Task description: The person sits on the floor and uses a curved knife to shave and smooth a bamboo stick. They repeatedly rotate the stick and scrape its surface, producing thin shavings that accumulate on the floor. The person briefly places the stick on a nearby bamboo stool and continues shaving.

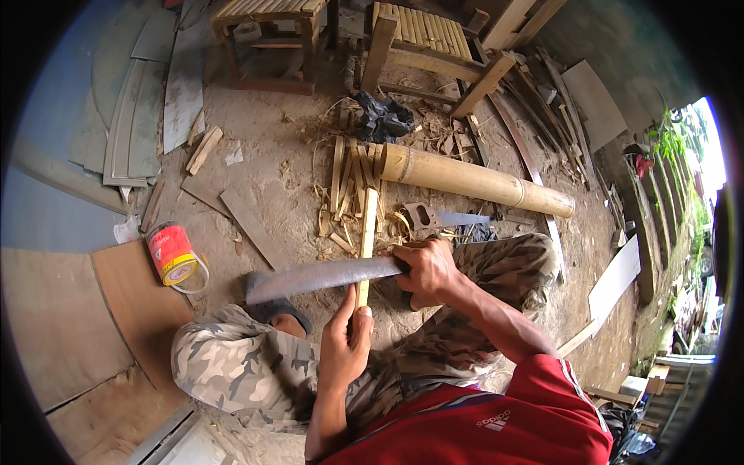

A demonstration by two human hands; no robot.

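Pale yellow bamboo strip; grey blade; camouflage trousers; red shirt.

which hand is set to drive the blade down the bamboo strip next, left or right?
Right, probably. The right hand grips the handle of the long blade, which lies across the bamboo strip. The left hand is closed around the strip's near end, steadying it upright.

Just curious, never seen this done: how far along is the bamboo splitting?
Done: a pile of split pale bamboo strips lies on the dirt. In hand: the left hand steadies a thin bamboo slat while the right hand lays a long dark machete blade across it. Left: the thick round bamboo pole is uncut.
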